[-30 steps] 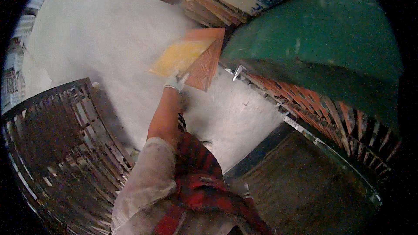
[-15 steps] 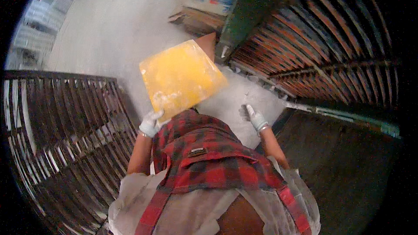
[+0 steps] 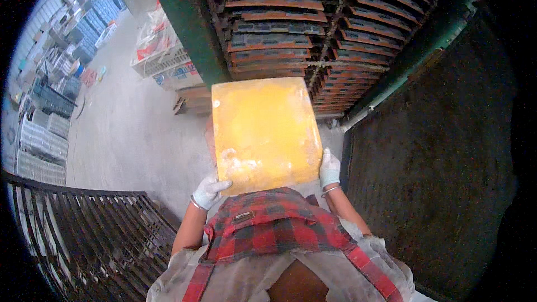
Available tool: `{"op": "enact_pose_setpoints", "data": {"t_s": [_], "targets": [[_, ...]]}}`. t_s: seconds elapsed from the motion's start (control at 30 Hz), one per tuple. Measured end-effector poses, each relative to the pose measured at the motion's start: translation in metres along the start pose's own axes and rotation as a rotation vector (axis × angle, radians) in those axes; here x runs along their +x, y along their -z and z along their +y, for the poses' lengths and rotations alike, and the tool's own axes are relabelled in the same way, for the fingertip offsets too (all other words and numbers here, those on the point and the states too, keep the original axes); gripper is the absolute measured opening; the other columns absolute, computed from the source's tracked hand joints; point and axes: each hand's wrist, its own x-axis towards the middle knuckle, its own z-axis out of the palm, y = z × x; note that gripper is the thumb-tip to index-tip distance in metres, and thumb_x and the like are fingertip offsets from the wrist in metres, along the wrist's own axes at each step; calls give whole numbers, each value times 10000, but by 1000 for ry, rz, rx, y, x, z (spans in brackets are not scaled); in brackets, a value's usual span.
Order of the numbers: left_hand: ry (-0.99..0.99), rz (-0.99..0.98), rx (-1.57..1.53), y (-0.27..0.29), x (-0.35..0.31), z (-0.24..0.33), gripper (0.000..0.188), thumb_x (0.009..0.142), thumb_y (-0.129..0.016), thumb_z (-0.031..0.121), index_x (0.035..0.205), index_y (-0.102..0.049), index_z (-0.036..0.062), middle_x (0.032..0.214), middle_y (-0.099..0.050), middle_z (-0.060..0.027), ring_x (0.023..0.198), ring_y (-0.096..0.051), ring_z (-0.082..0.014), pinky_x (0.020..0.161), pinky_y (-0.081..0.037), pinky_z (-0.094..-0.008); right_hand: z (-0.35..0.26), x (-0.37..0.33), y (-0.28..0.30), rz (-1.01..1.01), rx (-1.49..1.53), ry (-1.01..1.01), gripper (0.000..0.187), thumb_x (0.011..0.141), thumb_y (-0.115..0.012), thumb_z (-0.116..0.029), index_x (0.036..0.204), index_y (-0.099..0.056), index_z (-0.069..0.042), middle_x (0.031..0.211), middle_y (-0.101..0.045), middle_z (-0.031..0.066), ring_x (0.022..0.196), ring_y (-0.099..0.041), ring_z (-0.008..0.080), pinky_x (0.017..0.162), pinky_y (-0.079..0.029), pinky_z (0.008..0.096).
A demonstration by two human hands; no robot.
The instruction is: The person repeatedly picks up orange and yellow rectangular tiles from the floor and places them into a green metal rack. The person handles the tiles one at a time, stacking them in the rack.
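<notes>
1. My left hand [image 3: 208, 191], in a white glove, grips the lower left corner of a square yellow board [image 3: 262, 133], fingers curled over its edge
2. My right hand [image 3: 329, 169], gloved the same, is clamped on the board's lower right edge, so the two hands sit well apart with the board between them
3. The yellow board is held up in front of my chest, tilted slightly, its face showing pale dusty patches near the lower left
4. Just beyond the board's top edge I see a tall green rack [image 3: 313, 33] stacked with rows of dark rust-coloured trays
5. A dark mesh-like panel [image 3: 430, 151] fills the right side, beside the rack's green frame
6. At lower left a black wire cage [image 3: 78, 240] curves along the view
7. The grey concrete floor [image 3: 128, 140] stretches to the left, with stacked crates [image 3: 162, 56] and flat cardboard [image 3: 190, 100] lying near the rack
8. A red checked apron [image 3: 268, 229] covers my chest below the board
</notes>
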Motion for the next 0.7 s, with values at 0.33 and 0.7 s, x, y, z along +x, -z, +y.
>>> {"op": "enact_pose_setpoints", "data": {"t_s": [0.33, 0.7], "targets": [[35, -206, 101, -13, 82, 42, 506, 725, -540, 116, 1160, -328, -29, 1142, -425, -105, 1041, -419, -195, 884, -318, -290, 5, 49, 12, 214, 212, -17, 420, 838, -332, -283, 676, -532, 49, 648, -538, 204, 582, -508, 320, 556, -368, 389], [14, -221, 64, 7, 160, 89, 497, 735, -539, 191, 1161, -336, 31, 1083, -466, -75, 932, -495, -160, 725, -442, -276, -49, 153, -5, 142, 58, 0, 467, 833, -309, -307, 645, -526, 60, 677, -534, 232, 612, -497, 363, 591, -362, 416]]}}
